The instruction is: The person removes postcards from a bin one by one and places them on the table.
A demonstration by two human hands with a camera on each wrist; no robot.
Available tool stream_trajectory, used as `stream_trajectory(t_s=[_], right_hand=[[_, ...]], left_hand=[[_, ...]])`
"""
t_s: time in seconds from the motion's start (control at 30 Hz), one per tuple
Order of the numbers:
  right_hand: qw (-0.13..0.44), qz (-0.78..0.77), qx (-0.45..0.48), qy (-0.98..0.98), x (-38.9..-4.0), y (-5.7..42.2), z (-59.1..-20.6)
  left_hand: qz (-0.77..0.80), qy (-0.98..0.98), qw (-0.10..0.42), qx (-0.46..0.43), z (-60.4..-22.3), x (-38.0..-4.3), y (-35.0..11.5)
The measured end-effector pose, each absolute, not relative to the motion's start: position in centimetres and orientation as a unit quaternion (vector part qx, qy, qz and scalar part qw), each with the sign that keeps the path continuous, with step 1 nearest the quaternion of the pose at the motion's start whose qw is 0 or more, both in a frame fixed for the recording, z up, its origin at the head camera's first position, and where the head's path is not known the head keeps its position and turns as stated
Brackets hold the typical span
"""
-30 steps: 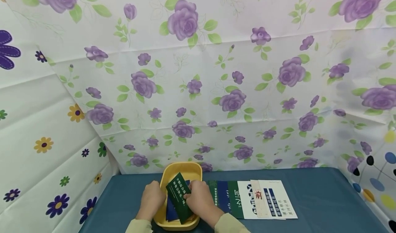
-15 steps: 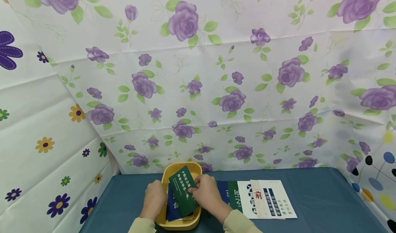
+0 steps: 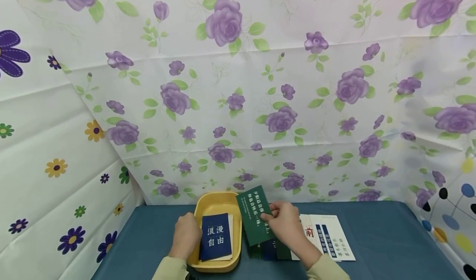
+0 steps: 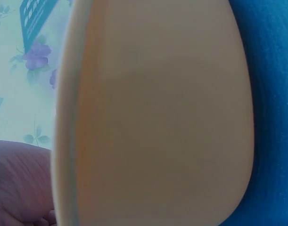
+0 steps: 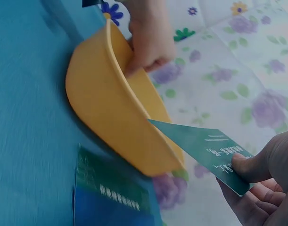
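My right hand [image 3: 287, 225] pinches a green card [image 3: 253, 217] with white lettering between thumb and fingers. The card is tilted, just past the right rim of a yellow plastic tub [image 3: 213, 198]. In the right wrist view, my thumb [image 5: 250, 165] lies on the card's printed face. My left hand [image 3: 186, 235] grips the tub's left rim, fingers curled over it. A dark blue card [image 3: 215, 236] with white characters lies inside the tub, on top of a cream-coloured card [image 3: 231, 230]. Close up in the left wrist view is the tub's outer wall [image 4: 162, 117].
An overlapping row of cards lies right of the tub on the blue-green tabletop [image 3: 386, 234]. Its right end is a white card [image 3: 342, 238]; a green-and-blue card [image 5: 115, 193] is nearest the tub. Flowered cloth [image 3: 260, 106] hangs behind and at both sides.
My right hand has lifted the green card out of the tub and carried it right, over the row, uncovering the dark blue card. My left hand stays at the rim.
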State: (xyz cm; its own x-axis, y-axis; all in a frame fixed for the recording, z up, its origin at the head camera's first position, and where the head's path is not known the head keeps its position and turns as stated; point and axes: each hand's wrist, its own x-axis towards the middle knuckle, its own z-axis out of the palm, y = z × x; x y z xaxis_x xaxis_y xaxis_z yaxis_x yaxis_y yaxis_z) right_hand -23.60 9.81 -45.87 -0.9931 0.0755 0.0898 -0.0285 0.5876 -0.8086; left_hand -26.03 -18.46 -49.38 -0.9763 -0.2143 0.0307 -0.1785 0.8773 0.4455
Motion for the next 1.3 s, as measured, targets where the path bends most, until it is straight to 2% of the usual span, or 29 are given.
stream_trajectory(t_s=[0.57, 1.1, 1.3], right_hand=[[0.092, 0.437, -0.078, -0.891, -22.3, 16.3, -44.9], [0.092, 0.394, -0.125, -0.906, -21.7, 22.5, -44.9], [0.116, 0.369, -0.148, -0.91, -21.2, 24.8, -45.0]], left_hand=[[-0.216, -0.971, 0.018, 0.106, -49.1, -26.2, -18.5], [-0.223, -0.968, 0.024, 0.115, -49.5, -26.3, -18.6], [-0.217, -0.969, 0.029, 0.113, -49.9, -26.5, -18.6]])
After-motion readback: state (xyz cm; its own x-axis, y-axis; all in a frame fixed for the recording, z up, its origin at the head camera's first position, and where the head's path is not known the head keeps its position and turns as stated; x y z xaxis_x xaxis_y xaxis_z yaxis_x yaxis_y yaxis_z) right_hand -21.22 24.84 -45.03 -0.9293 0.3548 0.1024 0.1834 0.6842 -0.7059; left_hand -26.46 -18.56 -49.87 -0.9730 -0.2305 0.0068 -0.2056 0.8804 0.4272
